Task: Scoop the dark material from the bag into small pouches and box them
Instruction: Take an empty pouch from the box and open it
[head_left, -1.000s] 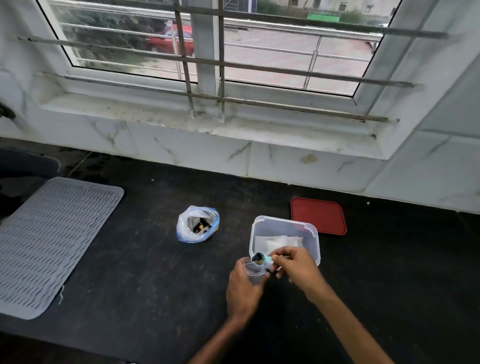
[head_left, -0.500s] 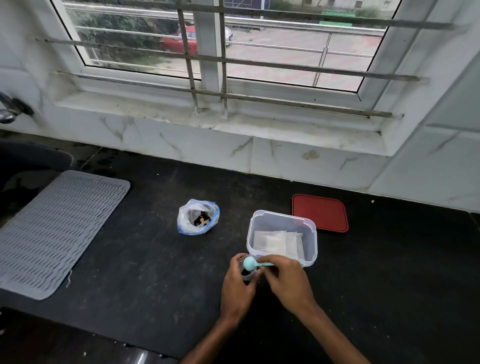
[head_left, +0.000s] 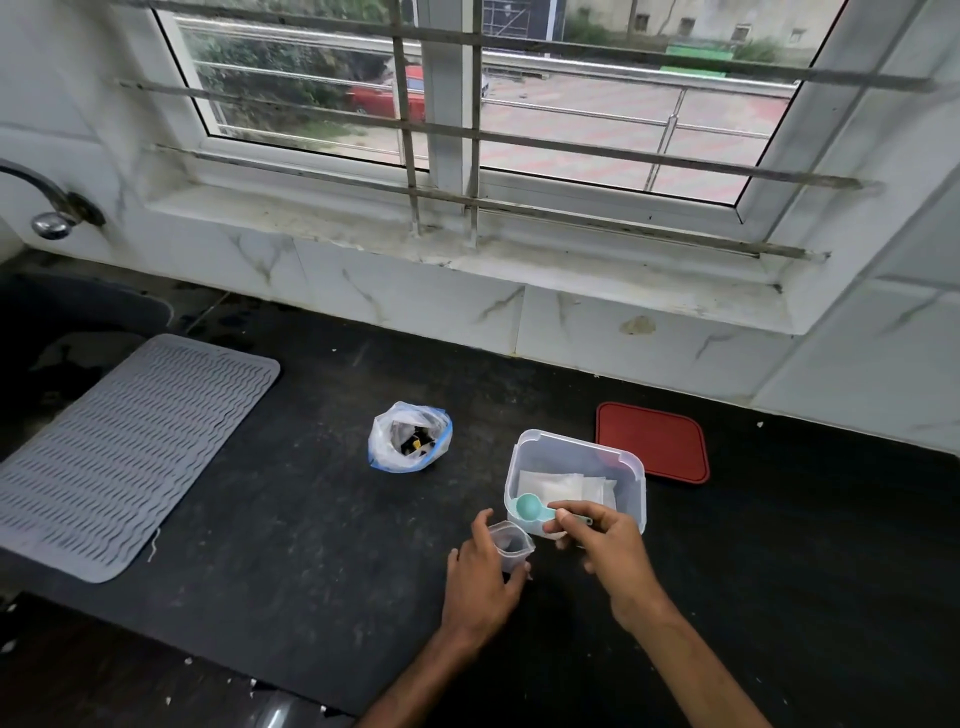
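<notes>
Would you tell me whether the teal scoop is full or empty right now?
Empty: the teal scoop in the right hand shows only its bare teal bowl.

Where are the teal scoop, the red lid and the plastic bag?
teal scoop (head_left: 528, 506), head view, on its bowl.
red lid (head_left: 652, 441), head view, middle of its top.
plastic bag (head_left: 387, 441), head view, left wall.

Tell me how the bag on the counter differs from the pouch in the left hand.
The bag is larger and crumpled, with a blue edge; the pouch is small and plain. The bag sits free on the counter; the pouch is held upright by the left hand. Both are clear plastic, open at the top, with dark material inside.
</notes>
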